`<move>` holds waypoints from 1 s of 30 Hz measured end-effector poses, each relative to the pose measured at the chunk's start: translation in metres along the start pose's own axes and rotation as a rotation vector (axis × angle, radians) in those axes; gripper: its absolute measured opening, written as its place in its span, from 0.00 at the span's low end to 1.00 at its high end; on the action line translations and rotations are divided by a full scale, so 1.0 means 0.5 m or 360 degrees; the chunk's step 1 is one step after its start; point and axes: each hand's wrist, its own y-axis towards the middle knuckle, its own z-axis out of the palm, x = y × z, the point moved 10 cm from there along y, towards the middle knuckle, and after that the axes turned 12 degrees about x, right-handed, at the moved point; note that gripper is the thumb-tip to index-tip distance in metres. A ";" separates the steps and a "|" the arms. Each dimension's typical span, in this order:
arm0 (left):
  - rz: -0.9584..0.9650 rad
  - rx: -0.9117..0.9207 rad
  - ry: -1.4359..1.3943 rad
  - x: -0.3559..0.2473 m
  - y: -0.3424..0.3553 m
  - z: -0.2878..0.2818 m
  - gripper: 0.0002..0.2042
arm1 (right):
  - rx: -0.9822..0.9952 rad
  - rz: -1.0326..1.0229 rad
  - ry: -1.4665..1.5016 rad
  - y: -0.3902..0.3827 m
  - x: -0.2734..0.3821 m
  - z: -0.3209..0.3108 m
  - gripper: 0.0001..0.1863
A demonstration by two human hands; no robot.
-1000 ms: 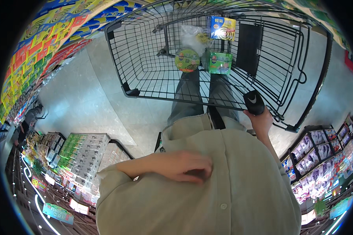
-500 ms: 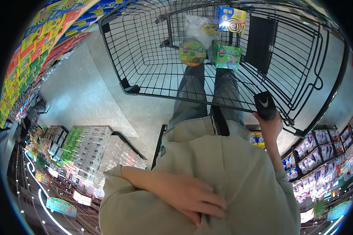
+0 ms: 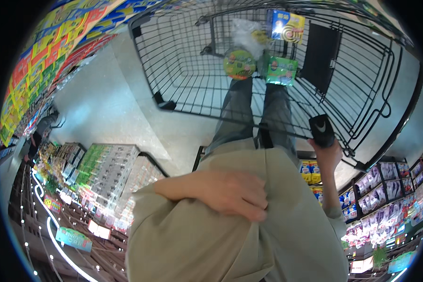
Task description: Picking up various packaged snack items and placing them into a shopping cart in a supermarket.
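Observation:
My right hand [image 3: 328, 154] is wrapped around the black grip of a shopping cart's handle [image 3: 321, 129]. My left hand [image 3: 237, 193] presses against the front of my khaki shirt [image 3: 202, 239]; its fingers are bent together on the cloth, and folds run down from them. The black wire cart [image 3: 174, 89] stands ahead of my legs. It carries a round green-and-orange pack [image 3: 239, 64], a green box [image 3: 281, 70], a blue-and-yellow box [image 3: 287, 27] with a spiral picture, and a clear plastic bag [image 3: 246, 35] with something yellow inside.
Colourful packages [image 3: 28, 75] line the left side. Stacked green and white packs [image 3: 105, 167] stand at lower left, and shelves of purple packs [image 3: 376, 183] at lower right. Someone in dark clothes [image 3: 40, 134] is at the far left. Pale floor tiles [image 3: 108, 98] lie left of the cart.
My left hand has shifted upward on the shirt, its fingers more curled, and the cloth is more creased. The cart and my right hand appear slightly farther right in view. My right hand keeps its hold.

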 end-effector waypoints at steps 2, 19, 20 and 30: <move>0.0016 -0.0050 -0.0249 0.028 -0.031 -0.053 0.14 | -0.0040 -0.0010 0.0050 -0.007 0.008 -0.006 0.29; -0.2203 -0.0948 0.0253 0.771 -0.623 -0.420 0.59 | -0.0096 0.0029 0.0135 -0.020 0.022 -0.015 0.28; -0.2226 -0.0917 0.0157 0.779 -0.635 -0.411 0.59 | -0.0111 -0.0004 0.0155 -0.019 0.023 -0.011 0.28; -0.2382 -0.0509 0.0060 0.842 -0.633 -0.402 0.59 | -0.0232 0.0052 0.0141 -0.032 -0.003 -0.019 0.30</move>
